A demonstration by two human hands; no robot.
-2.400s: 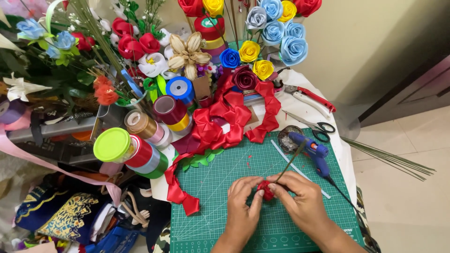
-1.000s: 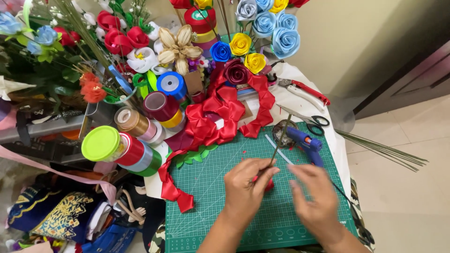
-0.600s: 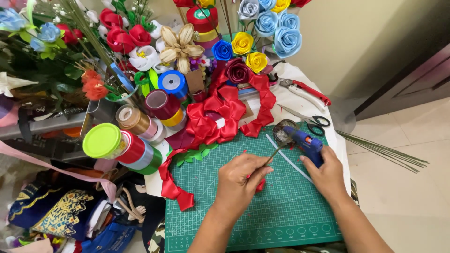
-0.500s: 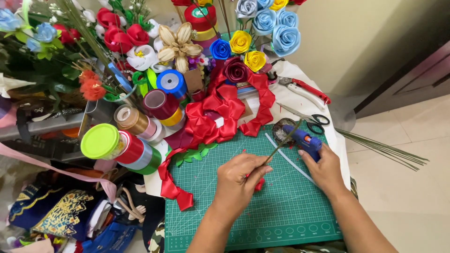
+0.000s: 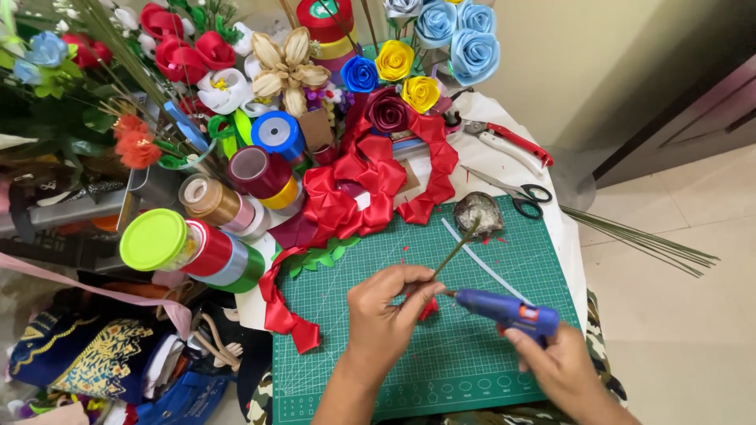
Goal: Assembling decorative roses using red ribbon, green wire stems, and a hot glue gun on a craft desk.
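At lower centre of the frame, on the green cutting mat [image 5: 472, 252], the left hand [image 5: 386, 315] sat with fingers [image 5: 413, 277] curled and pinching a small red ribbon flower [image 5: 428, 308] on a thin green stem [image 5: 457, 250]; the stem slanted up and right toward a dark round dish [image 5: 478, 211] near the mat's upper right edge. Lower right, the right hand [image 5: 555, 366] gripped a blue glue gun [image 5: 508, 308], fingers wrapped tight on its handle, nozzle pointing left and just beside the flower; touching or not, cannot tell. A white glue stick [image 5: 482, 264] lay diagonally on the mat, between dish and gun. A heap of folded red ribbon [image 5: 354, 189] covered the mat's upper left edge, with one strand [image 5: 279, 311] trailing down its left side. Left of that, ribbon spools [image 5: 228, 236] were piled, one with a lime lid [image 5: 153, 239]. Scissors [image 5: 516, 193] and red-handled pliers [image 5: 508, 142] lay on the worktop [image 5: 504, 169] at upper right. Ribbon roses [image 5: 425, 55] in blue and yellow stood along the top.
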